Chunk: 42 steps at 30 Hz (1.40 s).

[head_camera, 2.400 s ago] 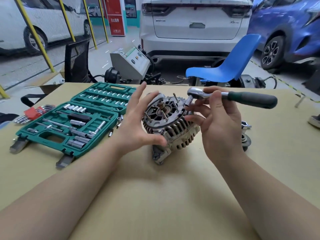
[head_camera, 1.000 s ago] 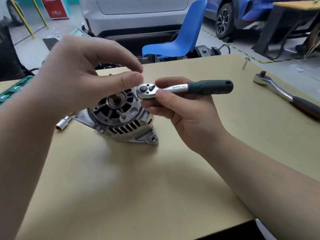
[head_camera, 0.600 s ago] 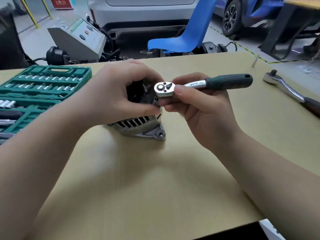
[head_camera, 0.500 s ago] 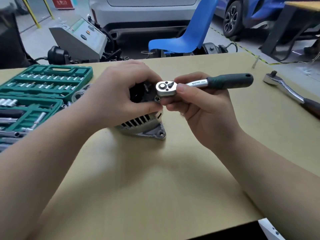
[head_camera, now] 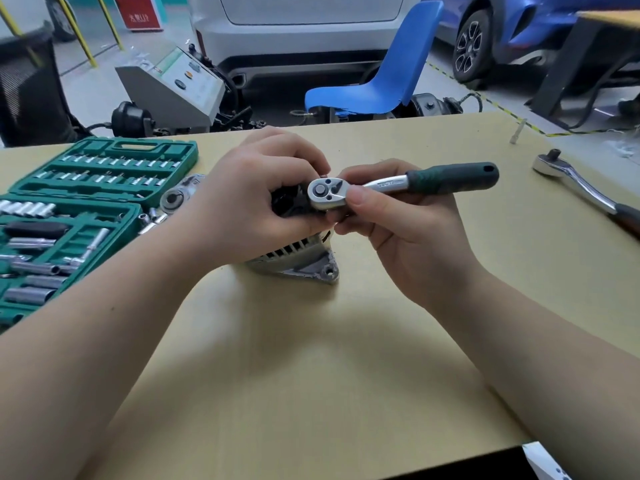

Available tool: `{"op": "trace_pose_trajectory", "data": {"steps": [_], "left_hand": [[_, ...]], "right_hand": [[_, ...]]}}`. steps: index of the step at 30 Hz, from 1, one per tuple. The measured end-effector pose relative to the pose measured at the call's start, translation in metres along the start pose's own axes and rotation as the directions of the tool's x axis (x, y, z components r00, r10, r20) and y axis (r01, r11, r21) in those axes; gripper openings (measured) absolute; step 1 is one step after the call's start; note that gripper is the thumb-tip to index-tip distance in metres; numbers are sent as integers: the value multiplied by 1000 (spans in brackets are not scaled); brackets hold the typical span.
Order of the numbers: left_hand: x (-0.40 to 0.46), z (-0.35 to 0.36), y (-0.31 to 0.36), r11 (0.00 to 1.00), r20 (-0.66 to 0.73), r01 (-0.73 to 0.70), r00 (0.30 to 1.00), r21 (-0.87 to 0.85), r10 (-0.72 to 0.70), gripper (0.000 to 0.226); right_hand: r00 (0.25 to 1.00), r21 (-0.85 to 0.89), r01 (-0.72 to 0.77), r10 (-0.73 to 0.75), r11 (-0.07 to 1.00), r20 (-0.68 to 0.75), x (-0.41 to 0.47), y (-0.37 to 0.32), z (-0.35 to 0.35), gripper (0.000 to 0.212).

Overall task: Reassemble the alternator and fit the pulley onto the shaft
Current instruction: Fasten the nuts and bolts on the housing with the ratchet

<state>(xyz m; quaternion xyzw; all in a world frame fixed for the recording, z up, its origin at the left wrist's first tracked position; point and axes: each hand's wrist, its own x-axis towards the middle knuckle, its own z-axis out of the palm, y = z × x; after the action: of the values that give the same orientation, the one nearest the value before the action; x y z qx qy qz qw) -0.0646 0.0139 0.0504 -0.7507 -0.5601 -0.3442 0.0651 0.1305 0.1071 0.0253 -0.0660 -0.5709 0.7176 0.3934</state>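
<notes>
- left hand curls over the top of the alternator, gripping it and hiding most of it.
- right hand pinches the small ratchet near its head, which sits over the alternator's top.
- the housing looks closed; fasteners seem to be mid-tightening.
- the pulley lies by the green socket case, not yet fitted.
- a larger ratchet lies apart on the table.

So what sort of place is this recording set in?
Most likely a car repair workshop: parked cars stand behind the table, an open green socket set lies on it, and an alternator is being worked on.
</notes>
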Motion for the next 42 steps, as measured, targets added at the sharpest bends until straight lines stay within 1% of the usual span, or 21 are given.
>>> {"op": "trace_pose_trajectory", "data": {"steps": [2,6,8,11,14,17,20,21,23,24,26,28,31,34,38,40,42], "left_hand": [[0,-1,2,999,6,33,999,-17,-33,27],[1,-4,6,996,25,80,997,-49,-78,23],[2,-5,7,994,34,93,995,-51,-91,19],[2,-5,9,994,42,105,994,-37,-103,15],[2,-5,9,995,58,99,993,-9,-99,14],[1,-2,8,996,44,91,995,23,-92,17],[0,-2,10,993,10,116,993,23,-116,21],[0,-2,12,991,1,135,991,-1,-135,26],[0,-3,13,985,-10,163,987,-56,-163,34],[0,-3,13,983,-15,172,985,-69,-173,33],[2,-3,13,981,-16,183,983,-65,-185,26],[2,-3,12,980,-4,188,982,-69,-189,22],[3,-6,13,979,23,188,982,-81,-186,17],[4,-5,12,979,40,191,981,-72,-188,17],[3,0,12,980,20,197,980,-40,-197,24],[2,2,12,978,-3,202,979,-54,-202,29],[2,1,11,977,-24,189,981,-96,-192,38]], "right_hand": [[1000,-14,-20,20,1000,-24,1,1,-2,11],[998,-71,-40,36,997,-53,2,3,-5,15],[996,-36,-74,72,997,-48,3,2,-6,15],[984,76,-170,173,983,-42,6,2,-7,12],[975,117,-202,210,972,-67,9,3,-8,15],[981,76,-184,188,980,-50,9,4,-8,14],[994,-8,-110,110,994,-17,8,3,-7,10],[997,-16,-80,80,997,-9,6,3,-6,11],[999,-18,-41,41,999,-14,3,6,-4,21],[999,-25,-29,28,999,-21,1,9,-3,25],[999,-52,-7,5,999,-38,-3,12,-1,25],[1000,-42,-13,12,999,-20,-3,12,-1,20],[995,67,-97,97,993,5,7,9,-2,13],[979,146,-191,198,971,-40,18,9,0,25],[978,85,-192,198,978,-69,20,11,-2,30],[983,24,-158,159,987,-94,17,10,-4,31],[992,-58,-88,82,994,-97,12,10,-3,23]]}}
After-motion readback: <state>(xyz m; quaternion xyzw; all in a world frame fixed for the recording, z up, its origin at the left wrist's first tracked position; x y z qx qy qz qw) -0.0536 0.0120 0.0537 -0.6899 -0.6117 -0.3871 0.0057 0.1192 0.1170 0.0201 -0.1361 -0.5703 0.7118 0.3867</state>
